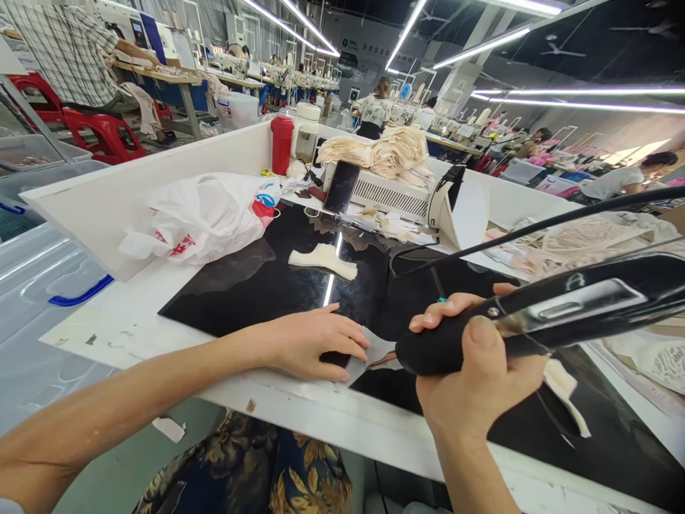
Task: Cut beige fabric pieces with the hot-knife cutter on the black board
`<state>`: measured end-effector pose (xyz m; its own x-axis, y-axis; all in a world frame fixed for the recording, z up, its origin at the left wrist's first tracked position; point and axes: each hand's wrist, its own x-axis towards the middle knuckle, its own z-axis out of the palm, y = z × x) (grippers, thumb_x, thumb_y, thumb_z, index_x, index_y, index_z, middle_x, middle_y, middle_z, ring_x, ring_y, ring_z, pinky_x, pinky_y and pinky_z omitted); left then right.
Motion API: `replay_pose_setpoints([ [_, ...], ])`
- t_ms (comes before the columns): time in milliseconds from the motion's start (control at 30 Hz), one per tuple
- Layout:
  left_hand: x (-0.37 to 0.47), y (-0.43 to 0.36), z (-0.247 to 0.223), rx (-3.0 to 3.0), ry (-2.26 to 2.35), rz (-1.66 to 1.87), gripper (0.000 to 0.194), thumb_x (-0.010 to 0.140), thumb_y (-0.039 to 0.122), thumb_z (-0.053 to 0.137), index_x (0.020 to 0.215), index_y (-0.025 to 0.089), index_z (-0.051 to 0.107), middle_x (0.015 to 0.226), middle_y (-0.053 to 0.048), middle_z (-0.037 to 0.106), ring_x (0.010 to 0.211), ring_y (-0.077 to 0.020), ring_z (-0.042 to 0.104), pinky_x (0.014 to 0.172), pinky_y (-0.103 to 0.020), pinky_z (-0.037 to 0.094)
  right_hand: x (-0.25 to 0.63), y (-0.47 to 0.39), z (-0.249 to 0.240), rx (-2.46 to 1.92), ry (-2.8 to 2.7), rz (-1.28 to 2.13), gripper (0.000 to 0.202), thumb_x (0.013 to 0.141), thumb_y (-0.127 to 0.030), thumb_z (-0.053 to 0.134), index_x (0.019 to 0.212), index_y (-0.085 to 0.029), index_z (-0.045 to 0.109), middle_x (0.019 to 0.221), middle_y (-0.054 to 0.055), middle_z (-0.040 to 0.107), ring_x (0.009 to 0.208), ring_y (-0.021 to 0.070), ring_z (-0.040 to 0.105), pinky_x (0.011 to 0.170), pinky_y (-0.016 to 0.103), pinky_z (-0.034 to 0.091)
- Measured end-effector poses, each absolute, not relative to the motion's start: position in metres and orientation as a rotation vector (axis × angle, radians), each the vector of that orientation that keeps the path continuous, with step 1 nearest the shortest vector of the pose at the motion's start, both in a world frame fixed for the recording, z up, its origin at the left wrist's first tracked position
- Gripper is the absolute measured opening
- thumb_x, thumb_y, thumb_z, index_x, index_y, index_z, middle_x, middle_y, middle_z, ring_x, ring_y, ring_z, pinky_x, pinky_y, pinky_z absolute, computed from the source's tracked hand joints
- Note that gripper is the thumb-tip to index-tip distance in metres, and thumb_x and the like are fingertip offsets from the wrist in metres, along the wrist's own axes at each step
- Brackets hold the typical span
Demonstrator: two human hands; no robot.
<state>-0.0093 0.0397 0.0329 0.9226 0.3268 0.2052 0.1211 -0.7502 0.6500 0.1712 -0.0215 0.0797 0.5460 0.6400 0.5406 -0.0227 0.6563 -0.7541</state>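
Observation:
My right hand [476, 385] is wrapped around a black hand-held tool [567, 314] with a silver panel, which looks like a hair straightener. Its rounded end meets a small translucent sheet [374, 351] with a strip of fabric showing at its edge. My left hand [315, 346] lies palm down, fingers stretched out, fingertips touching that sheet. Beyond the hands, a cream fabric piece [323, 260] rests on the glossy black mat [251, 293]. Another cream piece [566, 392] lies to the right, partly behind my right hand.
A white plastic bag [208, 214] lies at the left. At the back are a red cup [282, 145], a phone [342, 187] and a vented white box [396, 196] with stacked fabric [385, 152] on it. A black cable [535, 228] crosses the right side.

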Motion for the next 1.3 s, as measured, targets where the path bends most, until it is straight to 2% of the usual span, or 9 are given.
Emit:
replay_pose_setpoints([
  [333, -0.009, 0.040, 0.030, 2.415, 0.321, 0.419, 0.035, 0.091, 0.020, 0.076, 0.125, 0.027, 0.073, 0.145, -0.011, 0.067, 0.141, -0.0323, 0.058, 0.124, -0.074, 0.020, 0.167, -0.024, 0.079, -0.780, -0.910, 0.456, 0.045, 0.078, -0.029, 0.084, 0.114, -0.022, 0.058, 0.075, -0.005, 0.065, 0.054, 0.0139, 0.060, 0.051, 0.030, 0.055],
  [567, -0.009, 0.041, 0.031, 2.414, 0.320, 0.382, 0.037, 0.091, 0.019, 0.076, 0.127, 0.029, 0.072, 0.147, -0.010, 0.065, 0.143, -0.0317, 0.056, 0.126, -0.073, 0.015, 0.161, -0.031, 0.077, -0.732, -0.938, 0.510, 0.044, 0.078, -0.031, 0.084, 0.113, -0.023, 0.060, 0.076, -0.005, 0.066, 0.055, 0.0140, 0.062, 0.051, 0.029, 0.053],
  [767, -0.009, 0.041, 0.031, 2.441, 0.308, 0.369, 0.036, 0.093, 0.020, 0.075, 0.128, 0.025, 0.071, 0.147, -0.011, 0.065, 0.142, -0.0333, 0.056, 0.124, -0.077, 0.017, 0.160, -0.032, 0.078, -0.760, -0.922, 0.521, 0.041, 0.078, -0.027, 0.082, 0.113, -0.024, 0.060, 0.076, -0.005, 0.067, 0.055, 0.0138, 0.062, 0.052, 0.029, 0.054],
  [1067, -0.008, 0.041, 0.032, 2.458, 0.309, 0.347, 0.033, 0.094, 0.019, 0.073, 0.126, 0.025, 0.070, 0.149, -0.011, 0.063, 0.144, -0.0319, 0.055, 0.125, -0.076, 0.015, 0.154, -0.037, 0.076, -0.717, -0.932, 0.567, 0.042, 0.078, -0.030, 0.082, 0.114, -0.024, 0.060, 0.076, -0.004, 0.065, 0.057, 0.0137, 0.059, 0.051, 0.027, 0.052],
  [1300, -0.011, 0.041, 0.033, 2.420, 0.308, 0.377, 0.032, 0.092, 0.018, 0.074, 0.123, 0.026, 0.073, 0.143, -0.009, 0.067, 0.141, -0.0297, 0.057, 0.127, -0.071, 0.015, 0.157, -0.037, 0.078, -0.720, -0.943, 0.596, 0.042, 0.079, -0.030, 0.083, 0.114, -0.024, 0.059, 0.077, -0.004, 0.065, 0.058, 0.0137, 0.059, 0.052, 0.027, 0.052],
])
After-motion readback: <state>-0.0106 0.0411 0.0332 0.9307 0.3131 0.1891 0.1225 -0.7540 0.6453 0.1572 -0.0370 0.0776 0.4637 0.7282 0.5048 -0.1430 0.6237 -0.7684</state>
